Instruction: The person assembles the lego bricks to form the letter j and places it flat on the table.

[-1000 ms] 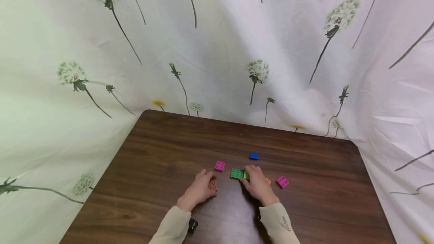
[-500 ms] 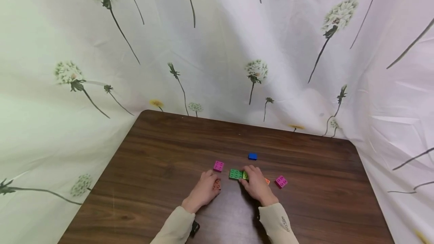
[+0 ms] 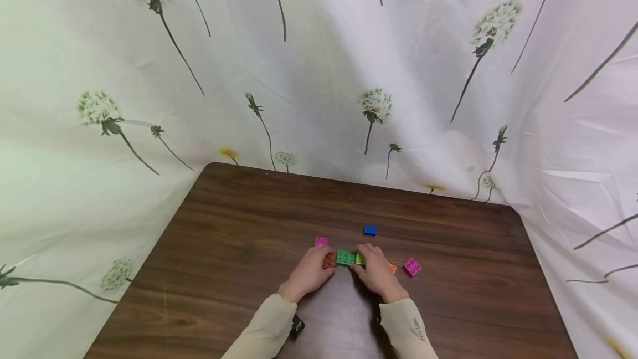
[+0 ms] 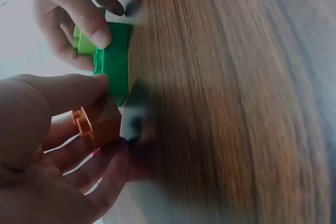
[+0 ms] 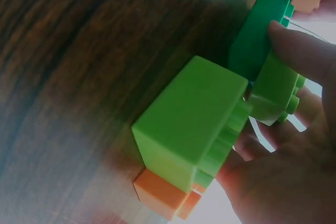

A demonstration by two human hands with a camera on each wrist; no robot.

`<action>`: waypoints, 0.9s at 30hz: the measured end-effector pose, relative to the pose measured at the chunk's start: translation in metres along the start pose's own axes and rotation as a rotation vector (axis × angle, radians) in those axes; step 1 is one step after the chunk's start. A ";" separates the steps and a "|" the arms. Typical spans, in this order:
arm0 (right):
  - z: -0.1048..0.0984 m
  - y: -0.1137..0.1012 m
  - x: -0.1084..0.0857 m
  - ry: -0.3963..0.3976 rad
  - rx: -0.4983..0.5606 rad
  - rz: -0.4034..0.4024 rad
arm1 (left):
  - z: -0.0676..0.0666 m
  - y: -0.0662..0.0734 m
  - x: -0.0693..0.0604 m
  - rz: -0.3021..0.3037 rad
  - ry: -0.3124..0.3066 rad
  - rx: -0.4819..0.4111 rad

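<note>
My left hand [image 3: 308, 273] holds a brownish-orange toy building brick [image 3: 328, 261] between thumb and fingers. That brick sits right beside the left end of a dark green brick [image 3: 346, 258]; in the left wrist view the left thumb tip reaches the green one. A smaller light green brick [image 5: 273, 90] lies against the dark green brick's other end. My right hand [image 3: 377, 273] pinches it, the thumb also lying on the dark green brick. Nearer the right wrist camera are another light green brick [image 5: 191, 111] and an orange brick [image 5: 160, 192], mostly hidden by the hand in the head view.
A magenta brick [image 3: 321, 241] lies just beyond the left fingers, partly covered. Another magenta brick [image 3: 412, 267] is right of the right hand. Farther back lies a blue brick [image 3: 369, 230]. The brown wooden table [image 3: 249, 209] ends at a flower-printed curtain [image 3: 319, 98].
My left hand has slid right and slightly away from me, bringing the brownish-orange brick up beside the dark green one. The right hand stays in place.
</note>
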State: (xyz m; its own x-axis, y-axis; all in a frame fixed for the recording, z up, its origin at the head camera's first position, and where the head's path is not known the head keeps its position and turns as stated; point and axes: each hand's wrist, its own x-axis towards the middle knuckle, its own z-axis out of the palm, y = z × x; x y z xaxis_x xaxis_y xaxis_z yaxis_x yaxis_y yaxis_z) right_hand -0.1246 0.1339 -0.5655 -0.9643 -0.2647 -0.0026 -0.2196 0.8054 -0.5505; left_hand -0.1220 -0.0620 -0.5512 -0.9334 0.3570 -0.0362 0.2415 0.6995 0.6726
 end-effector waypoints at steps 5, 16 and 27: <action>-0.001 -0.001 0.001 -0.003 0.005 -0.004 | 0.002 0.004 0.006 0.014 0.012 0.005; -0.001 -0.002 0.001 0.002 0.014 -0.005 | 0.000 0.005 0.013 0.069 -0.007 0.012; -0.001 0.001 0.001 0.006 0.009 -0.020 | -0.002 0.008 0.024 0.121 -0.041 0.046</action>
State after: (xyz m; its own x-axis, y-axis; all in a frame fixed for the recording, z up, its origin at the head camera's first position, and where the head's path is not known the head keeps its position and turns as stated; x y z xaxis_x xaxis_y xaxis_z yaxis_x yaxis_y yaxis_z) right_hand -0.1259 0.1348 -0.5652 -0.9605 -0.2780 0.0135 -0.2379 0.7949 -0.5582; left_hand -0.1429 -0.0492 -0.5449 -0.8853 0.4648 0.0127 0.3645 0.6767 0.6397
